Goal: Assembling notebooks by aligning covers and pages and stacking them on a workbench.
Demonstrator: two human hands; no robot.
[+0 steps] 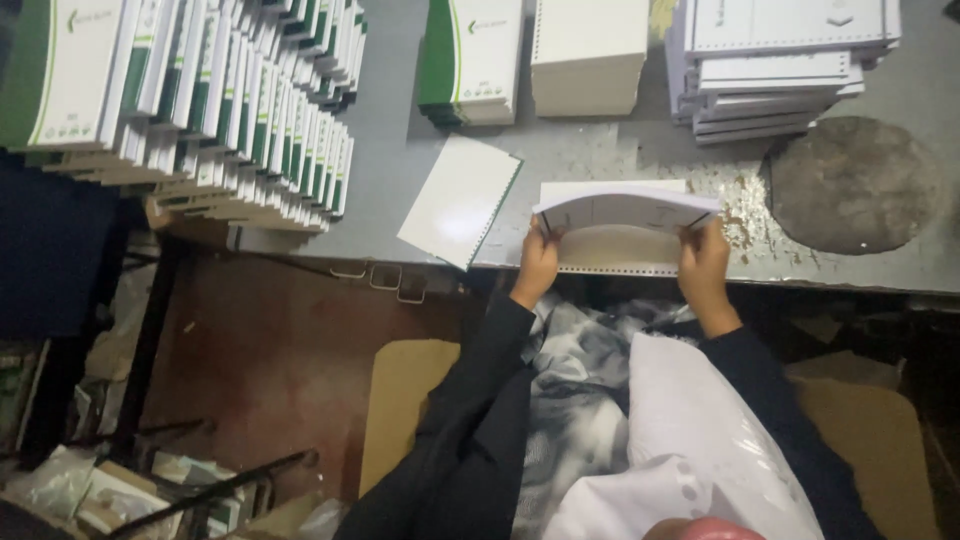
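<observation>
Both hands up at the near edge of the grey table [400,150], one at each end of a thin sheaf of white sheets [625,207]. Left hand [538,262] closed on the left end, fingers curled under and thumb apparently over the top; right hand [704,268] closed on the right end in the same way. Sheaf lifted slightly and bowed upward between the two grips, likely to keep the edges even and the pages from sliding apart. Directly beneath the fingers, flat on the table, a cream sheet with a punched strip [610,255] along its near edge, lying square to the table edge as if a base for the sheaf.

Just left of the left fingers, a single white cover [458,200] with a green edge, set askew and overhanging the table, within easy reach. Beyond the fingers, further up the table: a green-and-white booklet stack [472,60], a plain cream block [588,55] beside it, and a taller pile of white printed sheets [770,65] past the right fingers. Far off to the left, a long fanned row of finished green-and-white booklets [200,100], overlapped like shingles. Right of the right fingers, a round dark patch [852,185] on the tabletop. Dark sleeves and a white plastic bag [690,440] below the wrists, in the lap.
</observation>
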